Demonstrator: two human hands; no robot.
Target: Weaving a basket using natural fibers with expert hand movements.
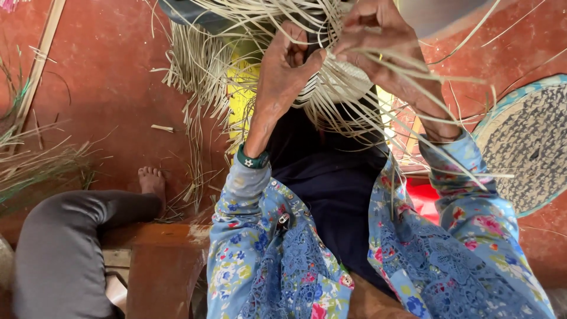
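Head view, both hands point(331, 59) pinching pale woven strips point(348, 82), loose straw point(195, 71) around, round mat point(531, 142) beside.

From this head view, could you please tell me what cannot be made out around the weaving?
- Half-woven pale straw piece: its shape is hidden by both hands and loose strips.
- Left hand, right hand: fingertips buried in strips.
- Round woven mat with blue rim: cut off by the right edge.
- Another person's grey-trousered leg: cut off at the bottom-left.
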